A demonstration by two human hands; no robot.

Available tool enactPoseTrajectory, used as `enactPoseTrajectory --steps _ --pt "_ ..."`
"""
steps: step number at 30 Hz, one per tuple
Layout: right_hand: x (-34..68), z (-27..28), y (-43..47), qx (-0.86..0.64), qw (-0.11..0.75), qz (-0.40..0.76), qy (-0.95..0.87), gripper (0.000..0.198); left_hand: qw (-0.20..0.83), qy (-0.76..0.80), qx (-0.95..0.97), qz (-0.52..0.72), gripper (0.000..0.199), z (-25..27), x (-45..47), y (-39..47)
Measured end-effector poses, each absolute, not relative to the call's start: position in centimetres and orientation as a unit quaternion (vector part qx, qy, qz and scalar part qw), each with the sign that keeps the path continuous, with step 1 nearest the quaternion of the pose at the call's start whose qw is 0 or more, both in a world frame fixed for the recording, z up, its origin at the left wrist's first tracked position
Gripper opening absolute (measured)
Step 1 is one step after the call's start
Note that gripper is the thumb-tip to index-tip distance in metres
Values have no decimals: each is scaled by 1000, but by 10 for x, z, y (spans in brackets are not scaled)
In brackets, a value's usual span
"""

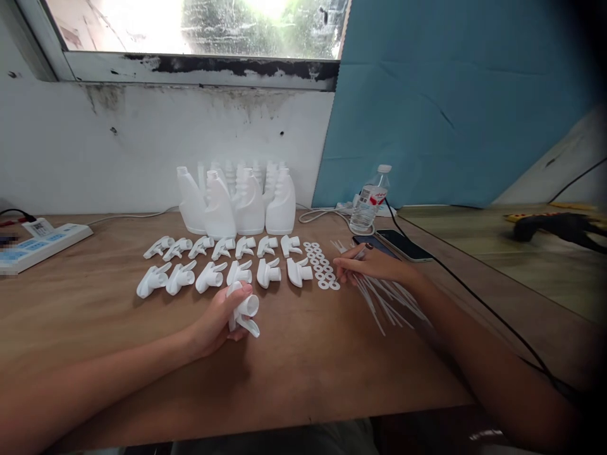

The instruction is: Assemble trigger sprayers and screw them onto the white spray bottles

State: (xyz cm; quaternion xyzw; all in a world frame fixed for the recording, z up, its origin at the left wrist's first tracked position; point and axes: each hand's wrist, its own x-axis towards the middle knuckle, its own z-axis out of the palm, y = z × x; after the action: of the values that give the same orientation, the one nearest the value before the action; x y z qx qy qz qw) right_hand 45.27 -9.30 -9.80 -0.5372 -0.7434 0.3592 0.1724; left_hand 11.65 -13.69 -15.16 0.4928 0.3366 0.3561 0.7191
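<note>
My left hand is closed around a white trigger spray head, its round collar facing right and its lever pointing down. My right hand rests low over the table, fingers bent and drawn together. Its fingertips are at the right edge of several flat white ring washers laid in rows; whatever they pinch is hidden. Under that hand fans a loose bunch of thin white tubes. Two rows of more spray heads lie left of the washers.
Several white plastic bottles stand uncapped by the wall. To the right are a clear water bottle, a phone and a black cable. A power strip lies at far left. The brown table ends near me.
</note>
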Motion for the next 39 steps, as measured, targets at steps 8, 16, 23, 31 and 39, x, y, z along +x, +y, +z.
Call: enactPoseTrajectory --steps 8,16,23,31,39 --pt "446 -109 -90 -540 182 407 -713 19 717 333 497 359 34 -152 116 -137" --pt "440 -114 -87 -556 221 432 -675 18 718 334 496 357 33 -153 116 -136" --pt "440 -112 -89 -551 203 448 -674 18 715 340 496 355 34 -151 116 -138" --pt "441 -109 -91 -545 205 462 -669 17 715 345 492 356 35 -149 117 -138" --pt "441 -107 -92 -549 261 428 -669 15 710 344 498 359 35 -151 116 -138"
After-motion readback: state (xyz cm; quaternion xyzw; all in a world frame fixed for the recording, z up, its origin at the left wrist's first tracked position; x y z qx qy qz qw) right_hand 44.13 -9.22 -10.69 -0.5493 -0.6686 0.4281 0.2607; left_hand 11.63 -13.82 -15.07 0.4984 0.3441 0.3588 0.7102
